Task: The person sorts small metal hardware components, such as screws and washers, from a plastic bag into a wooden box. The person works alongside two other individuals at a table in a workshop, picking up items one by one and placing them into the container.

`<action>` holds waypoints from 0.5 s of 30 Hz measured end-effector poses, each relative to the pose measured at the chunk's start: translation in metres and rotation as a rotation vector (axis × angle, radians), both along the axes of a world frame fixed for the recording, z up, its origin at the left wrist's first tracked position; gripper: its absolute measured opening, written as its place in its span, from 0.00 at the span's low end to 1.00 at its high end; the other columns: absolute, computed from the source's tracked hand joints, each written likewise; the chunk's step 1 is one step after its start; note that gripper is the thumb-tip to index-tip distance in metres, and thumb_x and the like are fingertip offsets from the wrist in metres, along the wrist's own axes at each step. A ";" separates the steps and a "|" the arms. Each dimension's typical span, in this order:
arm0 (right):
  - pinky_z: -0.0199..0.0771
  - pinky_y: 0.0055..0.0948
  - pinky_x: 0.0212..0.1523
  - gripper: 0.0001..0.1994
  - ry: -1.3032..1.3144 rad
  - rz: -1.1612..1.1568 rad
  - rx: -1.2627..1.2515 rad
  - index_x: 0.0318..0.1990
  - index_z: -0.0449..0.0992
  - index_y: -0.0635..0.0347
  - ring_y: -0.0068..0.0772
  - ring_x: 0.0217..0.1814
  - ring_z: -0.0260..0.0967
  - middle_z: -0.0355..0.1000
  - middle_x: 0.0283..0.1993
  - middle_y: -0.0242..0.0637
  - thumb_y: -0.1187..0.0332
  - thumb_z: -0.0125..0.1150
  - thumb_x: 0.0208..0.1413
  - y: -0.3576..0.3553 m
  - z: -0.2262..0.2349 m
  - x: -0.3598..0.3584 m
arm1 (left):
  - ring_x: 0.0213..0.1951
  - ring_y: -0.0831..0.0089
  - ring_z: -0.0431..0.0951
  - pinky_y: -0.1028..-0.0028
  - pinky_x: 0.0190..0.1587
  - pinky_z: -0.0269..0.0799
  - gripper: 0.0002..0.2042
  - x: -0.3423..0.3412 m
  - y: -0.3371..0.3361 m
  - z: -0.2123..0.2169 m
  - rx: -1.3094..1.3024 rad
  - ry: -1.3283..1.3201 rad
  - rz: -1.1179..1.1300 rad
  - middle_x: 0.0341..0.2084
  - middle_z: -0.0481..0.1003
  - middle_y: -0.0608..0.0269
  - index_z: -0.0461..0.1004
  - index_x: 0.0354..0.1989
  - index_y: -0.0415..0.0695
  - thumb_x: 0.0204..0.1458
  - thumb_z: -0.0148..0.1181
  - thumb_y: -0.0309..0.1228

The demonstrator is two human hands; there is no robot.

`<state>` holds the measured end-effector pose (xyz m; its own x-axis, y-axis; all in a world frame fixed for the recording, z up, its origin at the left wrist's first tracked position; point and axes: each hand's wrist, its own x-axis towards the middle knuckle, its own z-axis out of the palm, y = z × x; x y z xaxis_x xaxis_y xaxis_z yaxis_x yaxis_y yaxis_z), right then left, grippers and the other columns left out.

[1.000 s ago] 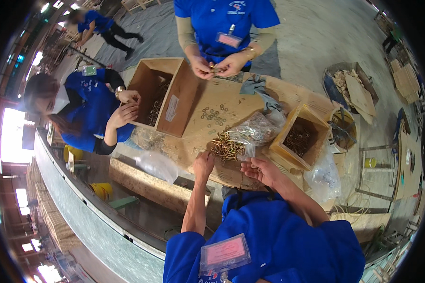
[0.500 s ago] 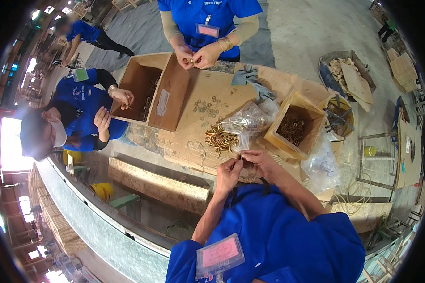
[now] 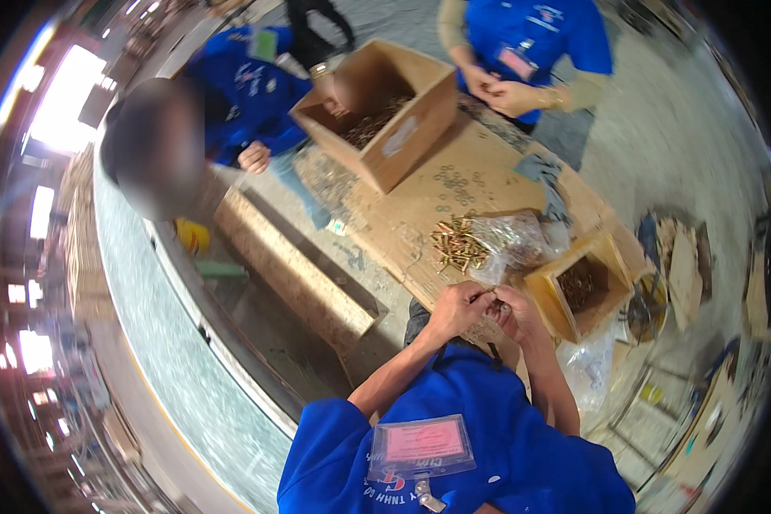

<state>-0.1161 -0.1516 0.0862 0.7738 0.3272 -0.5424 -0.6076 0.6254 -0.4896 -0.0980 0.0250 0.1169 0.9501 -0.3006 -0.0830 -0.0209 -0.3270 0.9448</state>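
Observation:
My left hand (image 3: 459, 312) and my right hand (image 3: 522, 313) meet fingertip to fingertip at the near edge of the cardboard-covered table (image 3: 394, 231). Both are closed in a pinch on something small, mostly hidden by the fingers. Just beyond them lies a heap of brassy bolts (image 3: 458, 246), with a clear plastic bag (image 3: 516, 236) against its right side. Farther back, several flat washers (image 3: 457, 187) are scattered over the cardboard. A smaller wooden box (image 3: 544, 295) stands right of my right hand, with dark metal pieces (image 3: 579, 284) inside.
A large wooden box (image 3: 407, 146) stands at the far left of the table, holding small metal parts. Co-workers stand at the left (image 3: 248, 94) and far side (image 3: 531, 43). A grey-blue cloth (image 3: 546, 178) lies at the back; a bucket (image 3: 647, 308) stands at the right.
My view has turned, so the table slants and sits farther right. My hands stay pinched together, now near the smaller box. The left co-worker's hand has gone into the large box.

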 end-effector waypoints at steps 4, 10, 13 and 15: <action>0.74 0.27 0.30 0.06 0.005 0.100 0.068 0.38 0.78 0.63 0.26 0.29 0.72 0.75 0.33 0.35 0.71 0.57 0.60 0.009 -0.008 0.002 | 0.30 0.76 0.75 0.72 0.32 0.71 0.14 -0.020 0.009 -0.001 -0.331 0.236 0.220 0.24 0.76 0.66 0.79 0.35 0.35 0.59 0.61 0.37; 0.73 0.25 0.27 0.07 0.069 0.333 0.105 0.38 0.78 0.63 0.26 0.30 0.73 0.77 0.34 0.39 0.69 0.59 0.60 0.034 0.004 -0.003 | 0.21 0.87 0.65 0.82 0.23 0.57 0.09 -0.027 0.058 0.006 -0.679 0.636 0.121 0.20 0.73 0.74 0.81 0.36 0.44 0.59 0.62 0.36; 0.69 0.22 0.26 0.08 0.034 0.396 0.095 0.38 0.78 0.63 0.24 0.29 0.71 0.76 0.34 0.37 0.67 0.59 0.61 0.060 0.026 -0.008 | 0.21 0.86 0.67 0.81 0.23 0.61 0.07 -0.032 0.083 0.005 -0.754 0.556 0.077 0.20 0.74 0.73 0.78 0.35 0.43 0.59 0.61 0.34; 0.67 0.21 0.25 0.08 0.012 0.445 0.078 0.38 0.78 0.63 0.22 0.29 0.68 0.75 0.33 0.35 0.66 0.59 0.61 0.077 0.038 -0.012 | 0.20 0.87 0.66 0.82 0.22 0.58 0.07 -0.039 0.092 0.011 -0.794 0.498 0.168 0.20 0.72 0.75 0.77 0.34 0.44 0.59 0.62 0.35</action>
